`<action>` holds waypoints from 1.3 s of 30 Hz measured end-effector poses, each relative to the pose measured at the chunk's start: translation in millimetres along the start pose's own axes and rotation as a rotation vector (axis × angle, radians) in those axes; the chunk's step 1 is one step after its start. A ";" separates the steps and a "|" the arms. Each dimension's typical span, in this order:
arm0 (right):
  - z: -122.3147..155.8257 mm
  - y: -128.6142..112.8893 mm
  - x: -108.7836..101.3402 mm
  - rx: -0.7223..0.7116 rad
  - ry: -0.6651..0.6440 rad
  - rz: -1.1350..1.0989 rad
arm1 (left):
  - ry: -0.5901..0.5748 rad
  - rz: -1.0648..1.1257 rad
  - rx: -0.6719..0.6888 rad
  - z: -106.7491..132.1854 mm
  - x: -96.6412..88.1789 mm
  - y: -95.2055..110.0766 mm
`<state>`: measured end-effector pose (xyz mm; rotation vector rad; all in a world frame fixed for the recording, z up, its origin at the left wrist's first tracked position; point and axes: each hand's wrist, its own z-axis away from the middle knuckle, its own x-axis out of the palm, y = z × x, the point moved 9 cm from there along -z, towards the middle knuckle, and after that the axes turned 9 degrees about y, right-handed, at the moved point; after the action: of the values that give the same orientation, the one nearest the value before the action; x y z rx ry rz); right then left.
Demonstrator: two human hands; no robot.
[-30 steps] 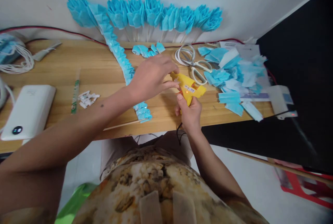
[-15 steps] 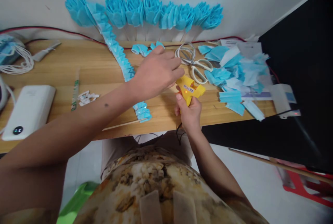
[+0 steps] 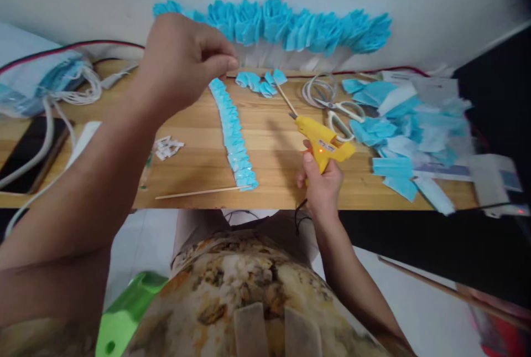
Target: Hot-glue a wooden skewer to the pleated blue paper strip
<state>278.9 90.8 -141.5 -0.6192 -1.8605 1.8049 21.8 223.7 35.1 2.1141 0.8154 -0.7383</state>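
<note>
My right hand [image 3: 321, 182] grips the handle of a yellow glue gun [image 3: 327, 144] near the front edge of the wooden table [image 3: 274, 163]. Its nozzle points up and left, and a thin stick [image 3: 285, 98] runs on from the tip. My left hand [image 3: 182, 63] is raised over the back of the table, its fingers pinched together; what they hold is hidden. Just below it begins a long blue pleated paper strip [image 3: 232, 130] that lies across the table. A row of blue paper fans [image 3: 298, 27] leans on the wall behind.
White scissors [image 3: 336, 110] and a pile of blue paper pieces [image 3: 406, 124] lie to the right. A wooden skewer [image 3: 203, 192], small white bits [image 3: 166, 148], a dark phone [image 3: 29, 152] and white cables [image 3: 74, 91] lie on the left. Small folded blue pieces [image 3: 259, 80] sit at the back.
My left hand has left the glue gun and risen up and to the left, fingers pinched. The right hand still holds the gun, now uncovered. The view has shifted.
</note>
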 end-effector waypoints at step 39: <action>1.0 -1.7 5.5 -0.034 -0.044 0.044 | -0.378 -0.173 -0.525 139.4 -25.5 -127.9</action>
<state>274.0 93.4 -139.7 -0.6425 -1.9244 1.8319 -121.9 172.2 -79.6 1.3988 0.8717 -0.8685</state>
